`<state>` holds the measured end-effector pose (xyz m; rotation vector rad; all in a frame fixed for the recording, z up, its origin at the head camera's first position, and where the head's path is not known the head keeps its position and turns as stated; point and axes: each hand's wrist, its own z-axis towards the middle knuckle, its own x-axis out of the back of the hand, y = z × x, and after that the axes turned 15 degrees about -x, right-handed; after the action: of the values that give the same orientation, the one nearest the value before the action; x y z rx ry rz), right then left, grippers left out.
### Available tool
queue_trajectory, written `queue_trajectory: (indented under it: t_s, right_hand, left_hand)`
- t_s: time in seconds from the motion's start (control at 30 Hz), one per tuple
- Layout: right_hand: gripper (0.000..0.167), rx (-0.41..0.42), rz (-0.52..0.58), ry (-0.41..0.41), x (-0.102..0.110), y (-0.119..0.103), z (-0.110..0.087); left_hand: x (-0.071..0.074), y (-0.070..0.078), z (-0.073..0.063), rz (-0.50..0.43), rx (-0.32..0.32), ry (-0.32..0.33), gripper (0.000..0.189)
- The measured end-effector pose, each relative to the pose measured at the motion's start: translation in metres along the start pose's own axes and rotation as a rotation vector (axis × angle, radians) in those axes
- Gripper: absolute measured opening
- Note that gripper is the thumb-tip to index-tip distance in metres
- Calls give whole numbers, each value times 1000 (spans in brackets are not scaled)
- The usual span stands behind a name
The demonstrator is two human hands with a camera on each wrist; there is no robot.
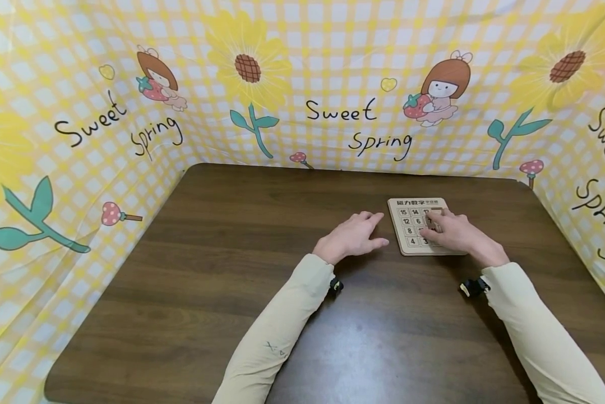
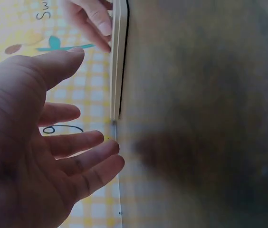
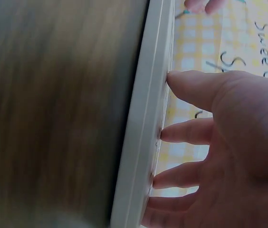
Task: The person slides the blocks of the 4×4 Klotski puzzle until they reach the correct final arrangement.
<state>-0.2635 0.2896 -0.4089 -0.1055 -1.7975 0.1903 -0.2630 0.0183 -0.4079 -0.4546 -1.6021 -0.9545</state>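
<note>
A pale number sliding puzzle (image 1: 403, 248) lies on the table, its numbered tiles (image 1: 403, 221) in rows under a printed title strip. My right hand (image 1: 456, 231) reaches over its right side, covering several tiles. In the right wrist view, the thumb and fingers of that right hand (image 3: 248, 133) are spread and fairly straight, with the tips touching the top of the puzzle. Just left of the puzzle hovers my left hand (image 1: 351, 234), fingers extended and holding nothing. The left wrist view shows this hand (image 2: 34, 137) apart from the puzzle's edge (image 2: 119, 61).
Dark wood-grain tabletop (image 1: 221, 269) surrounds the puzzle. A yellow checked cloth (image 1: 327, 67) with flowers and cartoon figures hangs along the back and both sides. Small black devices sit at both wrists, one by the left cuff (image 1: 336, 286) and another by the right cuff (image 1: 474, 288).
</note>
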Motion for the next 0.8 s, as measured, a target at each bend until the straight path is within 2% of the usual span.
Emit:
queue_trajectory:
  t_s: [0.27,0.4,0.8]
  right_hand:
    - [65,34,-24,19,-7,-25,-6]
    - [63,56,-26,31,-13,-37,-11]
    - [63,54,-43,17,-18,-56,-22]
  left_hand:
    - [-7,3,2,95,52,-51,81]
    - [-8,4,1,142,86,-103,85]
    - [2,12,-11,231,128,-234,88]
